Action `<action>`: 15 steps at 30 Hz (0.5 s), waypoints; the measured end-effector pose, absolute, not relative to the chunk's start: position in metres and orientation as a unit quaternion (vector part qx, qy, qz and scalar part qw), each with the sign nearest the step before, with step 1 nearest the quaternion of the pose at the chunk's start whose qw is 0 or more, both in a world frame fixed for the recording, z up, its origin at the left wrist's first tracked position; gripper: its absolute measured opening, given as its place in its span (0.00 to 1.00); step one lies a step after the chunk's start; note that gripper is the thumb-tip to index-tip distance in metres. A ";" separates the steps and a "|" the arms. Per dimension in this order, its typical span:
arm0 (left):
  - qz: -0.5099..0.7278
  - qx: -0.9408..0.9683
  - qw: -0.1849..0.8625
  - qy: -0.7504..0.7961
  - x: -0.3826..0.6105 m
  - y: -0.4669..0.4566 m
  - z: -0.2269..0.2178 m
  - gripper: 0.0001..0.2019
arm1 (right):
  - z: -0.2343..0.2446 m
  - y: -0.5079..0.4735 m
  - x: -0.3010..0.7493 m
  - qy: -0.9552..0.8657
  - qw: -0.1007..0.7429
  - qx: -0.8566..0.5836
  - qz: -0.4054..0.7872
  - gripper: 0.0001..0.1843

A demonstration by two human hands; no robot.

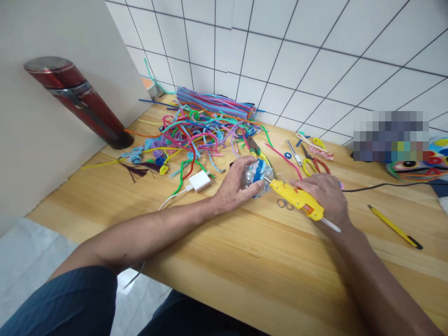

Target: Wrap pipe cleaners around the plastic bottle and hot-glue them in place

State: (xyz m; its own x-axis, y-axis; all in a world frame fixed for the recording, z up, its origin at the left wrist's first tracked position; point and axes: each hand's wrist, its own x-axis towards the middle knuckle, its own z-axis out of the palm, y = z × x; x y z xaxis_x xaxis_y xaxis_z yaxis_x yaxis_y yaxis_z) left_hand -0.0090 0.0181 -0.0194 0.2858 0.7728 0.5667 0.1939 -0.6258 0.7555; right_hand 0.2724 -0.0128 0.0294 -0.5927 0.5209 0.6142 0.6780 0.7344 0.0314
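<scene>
Wrapped around a clear plastic piece with blue strips, perhaps part of a bottle, is my left hand. My right hand grips a yellow hot glue gun, with a clear glue stick poking out of its back. The gun's metal nozzle meets, or nearly meets, the blue strip; I cannot tell if they touch. Just behind the plastic piece lie pliers with green and yellow handles. Two small metal rings rest on the wood below the gun.
Tangled pipe cleaners and a bundle of them lie at the back. A red thermos stands left. A white charger trails its cable. Scissors, a utility knife, a yellow pen and a black cord lie right.
</scene>
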 end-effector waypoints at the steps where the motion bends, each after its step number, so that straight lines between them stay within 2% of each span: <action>1: 0.505 0.749 0.286 0.321 -0.009 0.018 -0.019 0.26 | 0.029 -0.013 0.273 -0.884 0.294 -0.340 -0.127 0.23; 9: 0.506 0.749 0.285 0.320 -0.008 0.018 -0.020 0.26 | 0.031 -0.014 0.269 -0.875 0.302 -0.337 -0.172 0.21; 15: 0.510 0.750 0.282 0.313 -0.008 0.018 -0.018 0.25 | 0.030 -0.015 0.269 -0.874 0.307 -0.350 -0.140 0.20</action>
State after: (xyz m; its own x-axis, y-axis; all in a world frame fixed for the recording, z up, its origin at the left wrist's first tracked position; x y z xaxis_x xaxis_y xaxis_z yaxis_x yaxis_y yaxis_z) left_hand -0.0084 0.0178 -0.0185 0.2846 0.7569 0.5884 0.1831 -0.6454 0.7416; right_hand 0.2691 -0.0147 0.0296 -0.5674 0.5253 0.6341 0.6968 0.7166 0.0298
